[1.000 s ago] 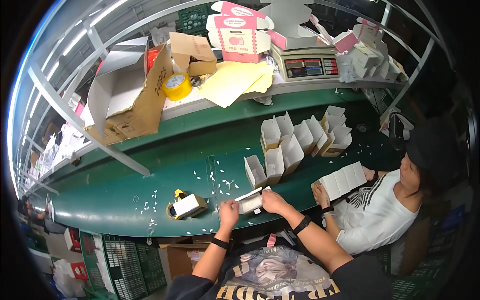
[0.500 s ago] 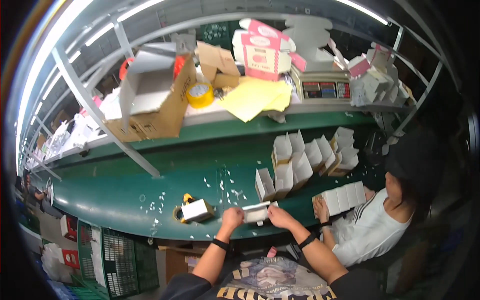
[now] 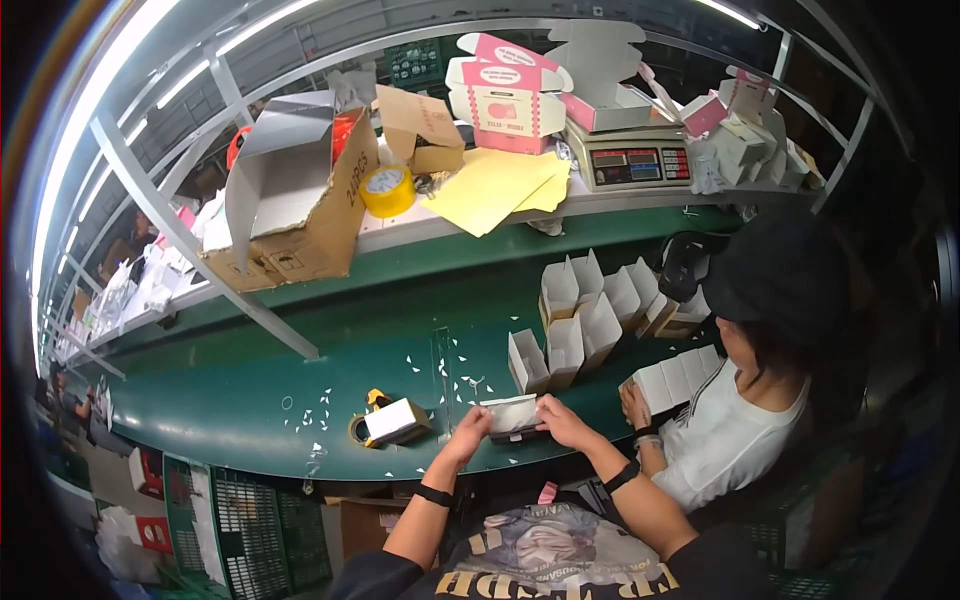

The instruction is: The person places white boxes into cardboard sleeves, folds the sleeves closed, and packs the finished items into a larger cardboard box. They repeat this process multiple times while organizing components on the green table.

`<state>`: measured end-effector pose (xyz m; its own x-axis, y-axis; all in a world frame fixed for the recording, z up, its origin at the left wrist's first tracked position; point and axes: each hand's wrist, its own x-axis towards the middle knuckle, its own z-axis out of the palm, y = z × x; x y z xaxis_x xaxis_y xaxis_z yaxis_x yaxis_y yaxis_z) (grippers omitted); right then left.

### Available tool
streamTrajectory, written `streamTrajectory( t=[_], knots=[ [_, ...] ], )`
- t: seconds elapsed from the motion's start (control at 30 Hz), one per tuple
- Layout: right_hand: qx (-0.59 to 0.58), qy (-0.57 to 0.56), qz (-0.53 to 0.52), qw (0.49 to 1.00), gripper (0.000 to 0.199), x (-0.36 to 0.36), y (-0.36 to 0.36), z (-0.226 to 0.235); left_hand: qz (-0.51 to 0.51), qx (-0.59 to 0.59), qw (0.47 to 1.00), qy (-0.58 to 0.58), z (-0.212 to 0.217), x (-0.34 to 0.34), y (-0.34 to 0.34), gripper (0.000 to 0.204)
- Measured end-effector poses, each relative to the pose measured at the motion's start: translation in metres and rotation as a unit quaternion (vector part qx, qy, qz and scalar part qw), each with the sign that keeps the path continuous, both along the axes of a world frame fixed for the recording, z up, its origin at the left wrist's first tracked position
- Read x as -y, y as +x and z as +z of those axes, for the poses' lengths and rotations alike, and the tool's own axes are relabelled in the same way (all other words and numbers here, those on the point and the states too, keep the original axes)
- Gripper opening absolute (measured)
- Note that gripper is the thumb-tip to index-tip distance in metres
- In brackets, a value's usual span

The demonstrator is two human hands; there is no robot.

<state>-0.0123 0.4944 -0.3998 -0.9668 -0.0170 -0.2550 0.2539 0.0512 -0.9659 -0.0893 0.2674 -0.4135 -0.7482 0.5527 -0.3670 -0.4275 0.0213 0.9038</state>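
Flat white folded cardboard carton blank (image 3: 512, 412) lies at the near edge of the green table (image 3: 250, 400), spanning the gap between both hands with its long axis running left to right. Left hand (image 3: 466, 434) pinches its left end and right hand (image 3: 560, 420) pinches its right end, so neither is nearer; a tape dispenser with a white block (image 3: 392, 424) sits just left of the left hand.

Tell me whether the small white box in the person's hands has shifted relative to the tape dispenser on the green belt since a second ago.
No. The small white box stays just right of the tape dispenser, held between left hand and right hand; only the camera moved.
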Motion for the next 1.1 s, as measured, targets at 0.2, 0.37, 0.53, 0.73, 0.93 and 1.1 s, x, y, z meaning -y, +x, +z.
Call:
streamTrajectory(
  t=[0.2,0.37,0.53,0.73,0.93,1.1],
  knots=[
    [-0.005,-0.009,-0.045,0.999,0.013,-0.002,0.007,-0.019,0.0,-0.297,0.936,-0.188,0.014,-0.01,0.023,0.049],
    [-0.036,-0.035,-0.052,0.997,0.024,0.001,0.01,-0.009,-0.041,-0.421,0.884,-0.202,0.013,-0.002,0.012,0.058],
    [-0.201,0.44,0.044,0.874,0.039,0.015,0.013,0.063,-0.102,-0.458,0.864,-0.182,0.047,0.004,-0.015,0.059],
    [-0.19,0.586,0.102,0.781,0.061,0.046,-0.008,0.108,-0.111,-0.411,0.885,-0.186,0.066,0.014,-0.015,0.06],
    [-0.214,0.601,0.131,0.759,0.062,0.054,-0.018,0.06,-0.095,-0.489,0.849,-0.174,0.044,0.011,-0.002,0.065],
    [-0.205,0.534,0.151,0.806,0.059,0.047,-0.023,0.055,0.1,-0.553,0.806,-0.184,0.059,0.04,0.004,0.075]
  ],
)
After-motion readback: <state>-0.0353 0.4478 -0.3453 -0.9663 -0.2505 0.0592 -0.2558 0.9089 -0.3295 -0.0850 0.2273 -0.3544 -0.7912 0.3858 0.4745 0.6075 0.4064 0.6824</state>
